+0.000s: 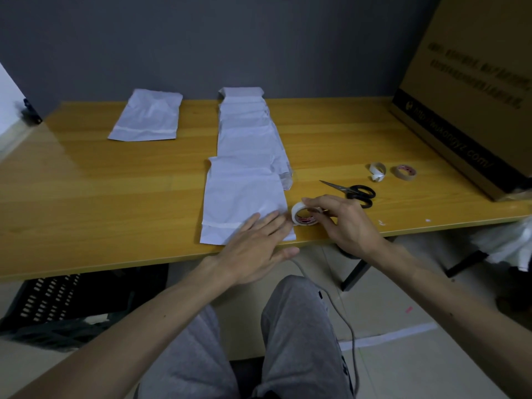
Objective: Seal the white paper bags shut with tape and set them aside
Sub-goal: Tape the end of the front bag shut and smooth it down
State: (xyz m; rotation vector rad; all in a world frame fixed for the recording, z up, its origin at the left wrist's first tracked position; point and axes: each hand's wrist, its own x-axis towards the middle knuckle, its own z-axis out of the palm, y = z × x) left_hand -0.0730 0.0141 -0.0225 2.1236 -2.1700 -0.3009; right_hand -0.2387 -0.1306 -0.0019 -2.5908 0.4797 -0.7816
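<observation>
At ten o'clock on the table [86, 174] lies one white bag [146, 118], its fold taped, set aside. From twelve o'clock down to the near edge runs a row of overlapping bags; the nearest bag [241, 197] is thin, light paper, so it slides and creases easily. The left hand [256, 249] lies flat on its folded end, fingers [267, 223] together, a good place to pin it. At three o'clock the right hand [342, 223] clamps the tape roll [305, 216] by its rim, just beside the bag. Scissors [354, 192] lie farther right.
</observation>
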